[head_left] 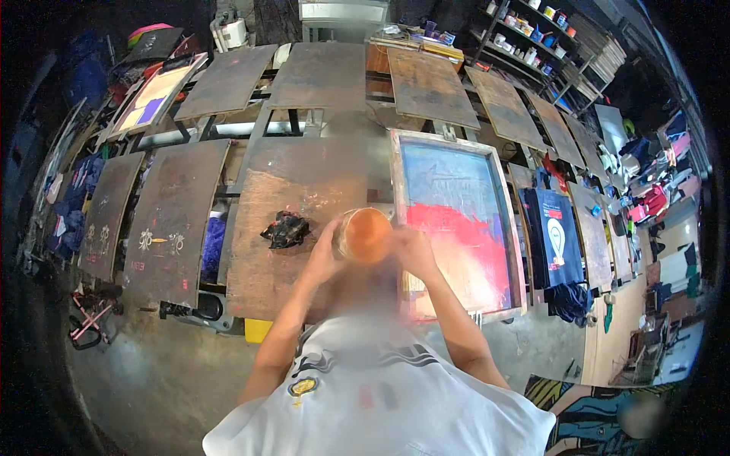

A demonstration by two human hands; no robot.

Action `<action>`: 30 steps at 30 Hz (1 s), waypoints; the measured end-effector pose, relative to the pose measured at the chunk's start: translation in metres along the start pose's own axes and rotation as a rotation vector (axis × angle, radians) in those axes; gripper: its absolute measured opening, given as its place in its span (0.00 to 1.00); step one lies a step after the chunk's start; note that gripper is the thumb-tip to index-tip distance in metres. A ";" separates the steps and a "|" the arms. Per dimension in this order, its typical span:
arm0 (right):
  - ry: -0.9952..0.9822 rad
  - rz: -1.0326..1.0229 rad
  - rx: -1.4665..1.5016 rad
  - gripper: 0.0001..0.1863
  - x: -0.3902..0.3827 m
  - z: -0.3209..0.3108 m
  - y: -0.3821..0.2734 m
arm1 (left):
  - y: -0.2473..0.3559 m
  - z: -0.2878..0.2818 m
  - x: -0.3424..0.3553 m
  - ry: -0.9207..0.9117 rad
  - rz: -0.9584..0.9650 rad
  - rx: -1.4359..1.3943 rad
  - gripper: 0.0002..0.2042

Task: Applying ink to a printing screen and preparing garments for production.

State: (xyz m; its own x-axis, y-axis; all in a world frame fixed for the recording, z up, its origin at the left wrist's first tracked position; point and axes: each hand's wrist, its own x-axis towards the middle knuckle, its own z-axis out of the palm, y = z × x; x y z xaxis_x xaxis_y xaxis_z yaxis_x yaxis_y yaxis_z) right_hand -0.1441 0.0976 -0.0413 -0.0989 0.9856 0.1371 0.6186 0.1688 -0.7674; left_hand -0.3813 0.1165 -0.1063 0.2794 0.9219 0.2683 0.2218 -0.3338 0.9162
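Note:
In front of my chest I hold a round, orange-brown object (pixel 366 235) with a pale rim; the picture does not settle whether it is a tub or a roll. My left hand (pixel 325 247) grips its left side. My right hand (pixel 414 251) is closed at its right edge, the fingertips blurred, so what they pinch cannot be made out. Left of my left hand, a crumpled black plastic bundle (pixel 285 229) lies on a worn brown board (pixel 258 270). To the right of my right hand rests a framed printing screen (pixel 395 182) smeared with red over blue.
Several flat boards stand in two rows, including a dark board (pixel 179 197) at left and a far board (pixel 319 76). A dark printed cloth (pixel 549 235) covers one at right. Shelves with bottles (pixel 525 38) stand at the back right. Piled clothes (pixel 654 197) lie at far right.

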 end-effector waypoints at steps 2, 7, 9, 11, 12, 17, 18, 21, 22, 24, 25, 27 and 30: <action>-0.010 0.041 0.031 0.09 -0.002 0.003 0.016 | -0.013 0.001 -0.001 -0.006 -0.011 -0.024 0.49; -0.008 0.143 0.122 0.09 -0.013 0.012 0.029 | -0.025 0.002 -0.009 0.005 -0.051 -0.096 0.47; 0.061 0.092 0.160 0.09 -0.016 0.013 0.024 | -0.017 -0.001 -0.012 0.015 -0.057 0.003 0.46; 0.120 0.076 0.172 0.09 -0.019 0.006 0.010 | -0.019 -0.002 -0.015 0.048 -0.011 0.021 0.45; 0.180 0.059 0.182 0.09 -0.020 0.001 -0.003 | -0.020 -0.003 -0.017 0.081 0.036 0.038 0.43; 0.303 -0.117 -0.059 0.08 -0.022 0.009 -0.006 | -0.014 -0.020 -0.014 0.086 0.022 0.003 0.43; 0.339 -0.288 -0.218 0.07 -0.022 0.018 0.000 | -0.014 -0.025 -0.015 0.061 0.047 0.091 0.45; 0.176 -0.195 -0.126 0.07 -0.034 0.032 -0.031 | -0.020 -0.037 -0.019 0.042 0.053 0.259 0.46; 0.190 -0.180 -0.098 0.07 -0.034 0.026 -0.048 | -0.022 -0.041 -0.018 0.030 0.055 0.247 0.45; 0.152 -0.222 -0.086 0.06 -0.028 0.023 -0.035 | -0.022 -0.043 -0.019 0.023 0.056 0.238 0.45; 0.121 -0.257 -0.073 0.06 -0.025 0.022 -0.029 | -0.020 -0.042 -0.020 0.040 0.062 0.231 0.45; 0.171 -0.237 -0.059 0.06 -0.017 0.023 -0.028 | -0.015 -0.041 -0.021 0.056 0.068 0.223 0.45; 0.211 -0.229 -0.049 0.06 -0.013 0.033 -0.025 | -0.006 -0.042 -0.016 0.019 0.114 0.228 0.45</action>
State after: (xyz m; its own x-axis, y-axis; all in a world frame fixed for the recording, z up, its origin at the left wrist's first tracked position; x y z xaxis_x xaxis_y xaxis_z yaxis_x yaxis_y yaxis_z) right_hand -0.1840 0.0814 -0.0450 -0.0793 0.8978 0.4332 0.6363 0.3801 -0.6713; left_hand -0.4266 0.1117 -0.1032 0.2979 0.8787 0.3730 0.3956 -0.4693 0.7895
